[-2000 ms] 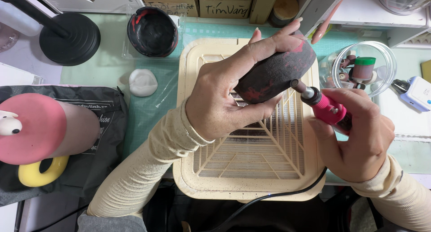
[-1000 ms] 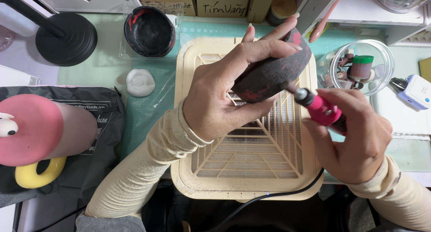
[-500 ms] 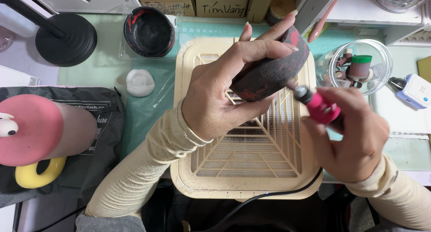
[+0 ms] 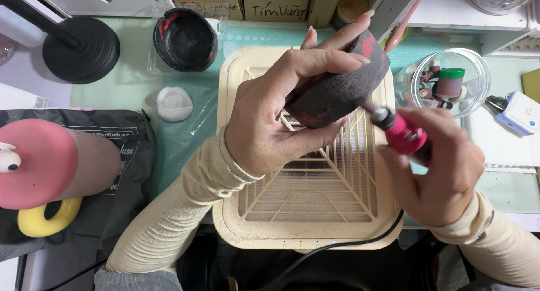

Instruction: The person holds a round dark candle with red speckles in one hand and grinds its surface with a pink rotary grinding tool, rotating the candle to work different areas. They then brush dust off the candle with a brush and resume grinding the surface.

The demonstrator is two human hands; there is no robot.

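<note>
Lighting: bright, even and diffuse from overhead, with only soft, short shadows under the left hand point(image 4: 275, 119) and dark bowl point(image 4: 337, 83) upon the cream grille tray point(image 4: 315, 212). Glare: mild sheen on the glass dish point(image 4: 447, 80) right of the tray and on the clear film left of it. Sharpness: centre crisp; the pink rotary tool point(image 4: 402, 134) slightly motion-blurred; mild wide-angle bending toward frame edges.

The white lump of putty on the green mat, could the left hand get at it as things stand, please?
Probably not at once: the left hand is full, wrapped around the dark bowl. The white lump lies uncovered on the green mat, nothing between them, so a freed hand likely could.
</note>
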